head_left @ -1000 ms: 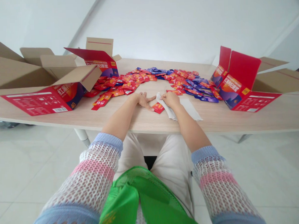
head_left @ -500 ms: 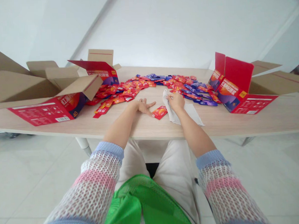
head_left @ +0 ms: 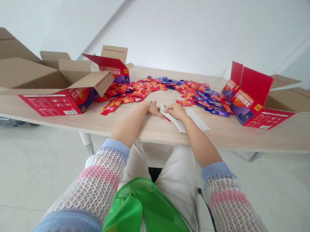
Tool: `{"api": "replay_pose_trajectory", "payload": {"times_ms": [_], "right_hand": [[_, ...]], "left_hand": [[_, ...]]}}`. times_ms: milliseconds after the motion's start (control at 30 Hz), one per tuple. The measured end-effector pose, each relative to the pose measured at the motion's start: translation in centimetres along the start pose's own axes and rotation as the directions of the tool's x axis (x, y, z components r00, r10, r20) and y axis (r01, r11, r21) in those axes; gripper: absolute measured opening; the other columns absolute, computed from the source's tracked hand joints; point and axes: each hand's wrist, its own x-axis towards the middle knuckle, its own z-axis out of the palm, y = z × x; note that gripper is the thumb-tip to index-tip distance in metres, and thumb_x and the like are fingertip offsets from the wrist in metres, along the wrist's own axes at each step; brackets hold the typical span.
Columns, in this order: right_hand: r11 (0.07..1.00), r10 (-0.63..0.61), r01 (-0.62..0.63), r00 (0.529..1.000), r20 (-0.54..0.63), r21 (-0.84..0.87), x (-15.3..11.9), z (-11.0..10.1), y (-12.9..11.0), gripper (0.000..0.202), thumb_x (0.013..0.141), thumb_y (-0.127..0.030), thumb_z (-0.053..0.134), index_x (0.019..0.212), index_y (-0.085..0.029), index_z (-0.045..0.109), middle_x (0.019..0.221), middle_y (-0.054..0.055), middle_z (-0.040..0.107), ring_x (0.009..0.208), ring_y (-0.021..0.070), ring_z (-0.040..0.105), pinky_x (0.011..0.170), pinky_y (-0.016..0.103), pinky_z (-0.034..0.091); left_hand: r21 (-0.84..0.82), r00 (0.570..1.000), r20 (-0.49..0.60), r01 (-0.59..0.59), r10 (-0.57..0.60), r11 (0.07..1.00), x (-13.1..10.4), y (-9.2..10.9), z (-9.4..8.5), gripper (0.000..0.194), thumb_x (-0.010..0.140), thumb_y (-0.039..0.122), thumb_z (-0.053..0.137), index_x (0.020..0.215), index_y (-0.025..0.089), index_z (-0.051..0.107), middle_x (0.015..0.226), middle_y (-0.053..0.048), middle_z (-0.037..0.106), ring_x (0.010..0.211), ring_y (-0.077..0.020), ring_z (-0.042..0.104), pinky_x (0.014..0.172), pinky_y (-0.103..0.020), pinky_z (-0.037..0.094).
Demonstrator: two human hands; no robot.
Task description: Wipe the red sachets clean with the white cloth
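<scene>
My right hand grips a folded white cloth and presses it on the table. Under the cloth's left edge lies a red sachet, almost wholly covered. Flat on the table, my left hand has its fingers apart, its thumb at the sachet's near edge. Beyond both hands curves a band of red sachets and purple sachets, heaped over one another. One red sachet lies just past my right hand.
A large open carton stands at the left, with a smaller open red box behind it. Another open red box lies at the right. The wooden table ends close to my lap, and a white wall rises behind.
My right hand has moved left with the cloth, which now covers most of the red sachet. My left hand stays beside the sachet. The view has tilted slightly.
</scene>
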Motion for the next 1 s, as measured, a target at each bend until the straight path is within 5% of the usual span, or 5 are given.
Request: {"api": "replay_pose_trajectory", "payload": {"times_ms": [200, 400, 733, 867, 1000], "right_hand": [[0.976, 0.008, 0.043, 0.972, -0.236, 0.213, 0.6, 0.4, 1.8, 0.028, 0.079, -0.045, 0.063, 0.090, -0.022, 0.076, 0.085, 0.003, 0.070, 0.078, 0.0193, 0.061, 0.074, 0.031, 0.045], [0.889, 0.227, 0.071, 0.788, -0.572, 0.452, 1.3, -0.6, 4.4, 0.041, 0.081, -0.051, 0.056, 0.093, -0.016, 0.074, 0.088, 0.005, 0.071, 0.082, 0.0220, 0.062, 0.076, 0.035, 0.047], [0.963, 0.267, -0.137, 0.622, -0.736, 0.233, 0.4, -1.7, 6.2, 0.037, 0.084, -0.047, 0.054, 0.091, -0.017, 0.074, 0.084, 0.009, 0.065, 0.078, 0.0213, 0.057, 0.079, 0.036, 0.044], [0.954, 0.267, -0.062, 0.623, -0.735, 0.295, 0.6, -2.0, 5.2, 0.038, 0.083, -0.047, 0.055, 0.091, -0.015, 0.074, 0.084, 0.008, 0.066, 0.077, 0.0209, 0.056, 0.077, 0.035, 0.044], [0.909, 0.195, 0.111, 0.738, -0.646, 0.401, 0.8, -2.3, 4.3, 0.041, 0.082, -0.051, 0.056, 0.092, -0.015, 0.073, 0.086, 0.007, 0.068, 0.078, 0.0201, 0.058, 0.075, 0.034, 0.045]], "left_hand": [[0.025, 0.998, 0.069, 0.006, -0.008, 1.000, -1.3, 0.5, -0.4, 0.117, 0.050, 0.067, 0.074, 0.149, 0.037, 0.019, 0.157, -0.009, -0.005, 0.138, -0.0468, -0.010, 0.106, -0.064, 0.003], [-0.163, 0.978, -0.194, -0.107, 0.075, 0.981, -2.8, 0.1, 0.6, 0.081, 0.070, 0.063, 0.062, 0.142, 0.036, 0.039, 0.154, -0.007, 0.027, 0.139, -0.0413, 0.014, 0.104, -0.065, -0.001], [0.205, 0.735, -0.405, -0.507, 0.544, 0.837, -1.0, 5.5, 3.9, 0.041, 0.080, 0.029, 0.055, 0.119, 0.021, 0.064, 0.114, -0.011, 0.067, 0.109, -0.0264, 0.057, 0.098, -0.041, 0.032], [0.135, 0.747, -0.566, -0.333, 0.349, 0.933, 0.0, 3.6, 3.0, 0.042, 0.080, 0.017, 0.051, 0.120, 0.017, 0.064, 0.101, -0.011, 0.071, 0.094, -0.0244, 0.064, 0.085, -0.033, 0.044], [-0.374, 0.759, -0.641, -0.181, -0.113, 0.910, 0.6, 1.1, 1.8, 0.032, 0.080, 0.012, 0.049, 0.106, 0.012, 0.069, 0.092, -0.010, 0.072, 0.087, -0.0225, 0.065, 0.079, -0.030, 0.047]]}}
